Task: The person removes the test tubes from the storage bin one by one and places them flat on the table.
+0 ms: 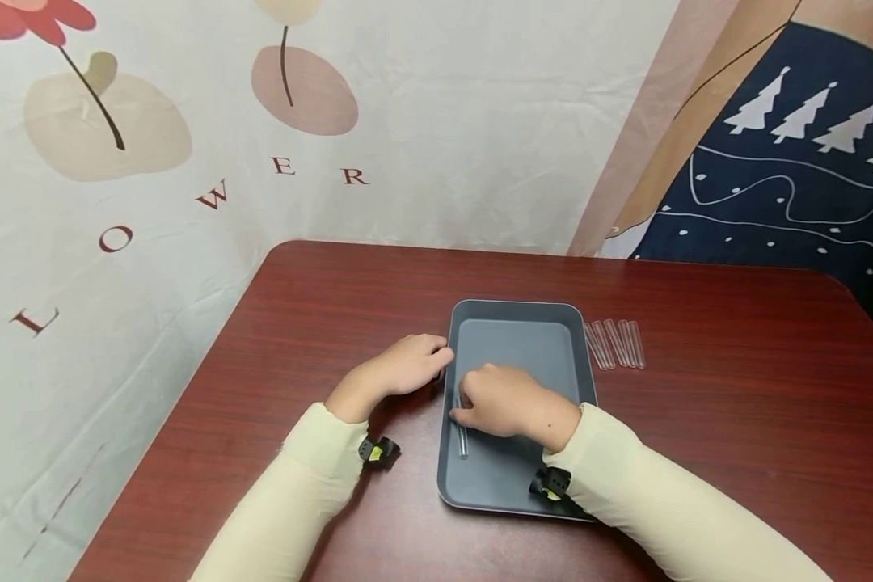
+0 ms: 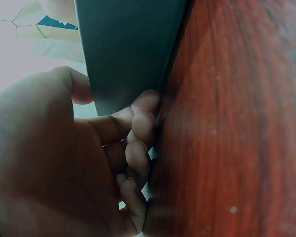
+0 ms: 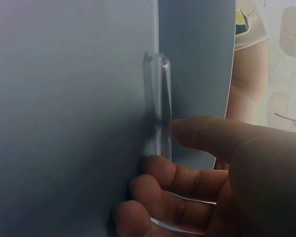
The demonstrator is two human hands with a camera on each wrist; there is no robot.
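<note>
A grey tray [image 1: 512, 485] lies on the table, one long side toward my left hand [image 1: 411, 364]. That hand grips the tray's left edge, with the thumb at the rim and the curled fingers low against the outer wall [image 2: 130, 49], near the tabletop. Inside the tray, my right hand [image 1: 509, 400] pinches a clear test tube [image 3: 159, 94] between thumb and fingers. The tube lies along the left inner wall, its rounded end [image 1: 463, 453] toward me; its other end is hidden by the hand.
Several clear tubes [image 1: 614, 345] lie side by side on the red-brown table [image 1: 356, 299], just right of the tray's far corner. A printed cloth [image 1: 466, 162] hangs behind the table. Black wrist cameras [image 1: 551, 482] sit at both cuffs.
</note>
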